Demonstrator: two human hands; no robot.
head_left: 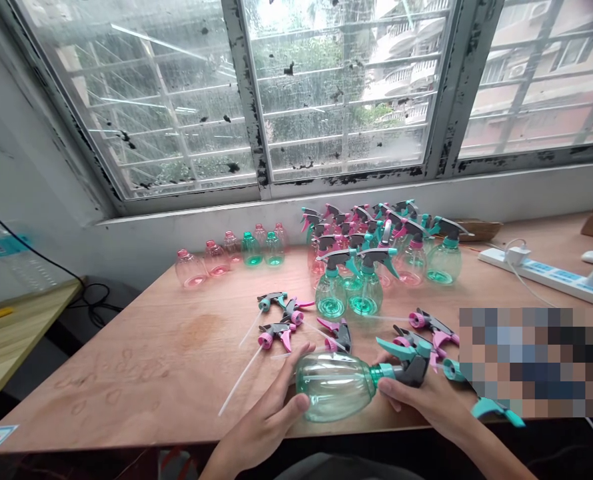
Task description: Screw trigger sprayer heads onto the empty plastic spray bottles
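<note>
Green bottle (334,390) held sideways; our left hand (274,413) cups base (303,383), our right hand (424,393) seemingly pinches teal collar (387,372).

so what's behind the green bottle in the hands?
Just beyond the green bottle, a pink-and-grey spray head lies on the table; farther back, two green spray bottles stand upright. What the green bottle's body covers is too hazy to make out.
</note>
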